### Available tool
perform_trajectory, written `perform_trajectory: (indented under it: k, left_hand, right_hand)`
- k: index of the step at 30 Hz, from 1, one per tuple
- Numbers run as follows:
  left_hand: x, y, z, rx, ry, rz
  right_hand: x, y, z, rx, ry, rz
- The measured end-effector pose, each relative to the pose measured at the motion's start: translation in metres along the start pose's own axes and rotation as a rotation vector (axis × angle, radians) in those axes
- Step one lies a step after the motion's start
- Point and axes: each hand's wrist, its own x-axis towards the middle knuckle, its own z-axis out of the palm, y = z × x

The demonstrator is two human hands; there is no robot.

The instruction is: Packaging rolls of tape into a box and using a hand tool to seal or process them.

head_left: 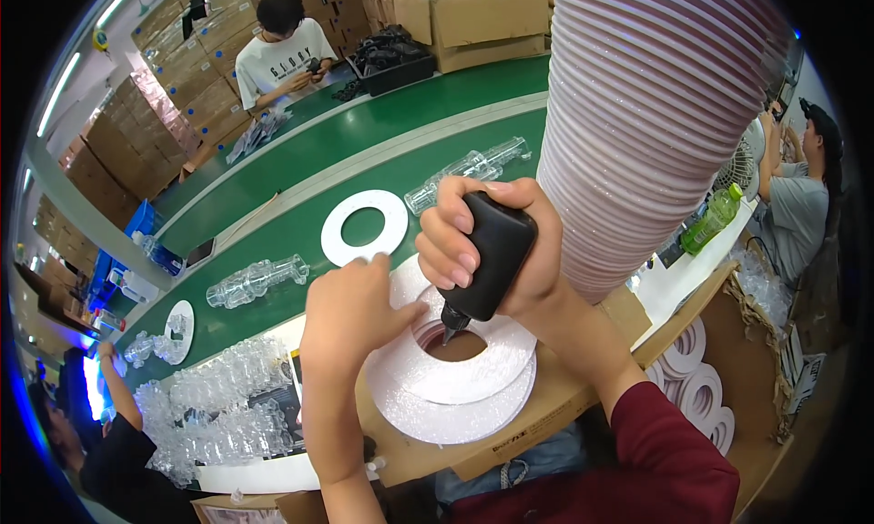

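Note:
My right hand (496, 242) is closed around a black squeeze bottle (492, 260), tipped so its narrow nozzle points down. The nozzle tip is at the inner edge of a glittery white ring (478, 374) with a round hole. At that ring's left side is my left hand (350, 310), thumb over its face and fingers curled, partly hidden. Beneath it lies another white ring (446, 424), overlapping and offset toward me. Both are above a cardboard sheet (564, 401) in front of me.
A tall stack of white rings (646, 132) rises at right. On the green conveyor (319, 151) lie a flat white ring (333, 242) and clear plastic parts (258, 281). More clear parts (218, 406) are piled at left. A carton (696, 387) holds rings. Other people work nearby.

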Motion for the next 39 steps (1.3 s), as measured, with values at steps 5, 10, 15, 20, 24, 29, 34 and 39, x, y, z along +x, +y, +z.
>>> perform_trajectory:
  k: [5, 10, 15, 20, 24, 29, 34, 39]
  left_hand:
    - [0.014, -0.005, 0.019, -0.167, 0.161, 0.252]
    - [0.008, 0.003, 0.009, -0.078, 0.035, 0.173]
    - [-0.001, 0.004, 0.011, -0.069, 0.119, 0.051]
    - [-0.003, 0.0, 0.015, -0.046, 0.143, 0.049]
    - [-0.004, -0.002, 0.015, -0.055, 0.157, 0.056]
    - [-0.006, -0.001, 0.012, -0.043, 0.121, 0.03]
    - [-0.004, -0.004, 0.014, -0.031, 0.098, 0.019]
    - [-0.004, -0.007, 0.013, -0.029, 0.097, 0.047]
  right_hand:
    - [-0.004, 0.005, 0.006, -0.065, 0.016, 0.01]
    - [-0.01, 0.001, 0.013, -0.142, 0.051, -0.013]
    - [-0.018, 0.005, 0.031, -0.197, 0.097, -0.034]
    - [-0.021, 0.009, 0.027, -0.262, 0.031, 0.026]
    - [-0.02, 0.012, 0.02, -0.316, 0.062, 0.045]
    - [-0.019, 0.015, 0.018, -0.366, 0.071, 0.095]
    - [-0.018, 0.014, 0.023, -0.4, 0.059, 0.163]
    - [-0.019, 0.018, 0.022, -0.437, 0.049, 0.177]
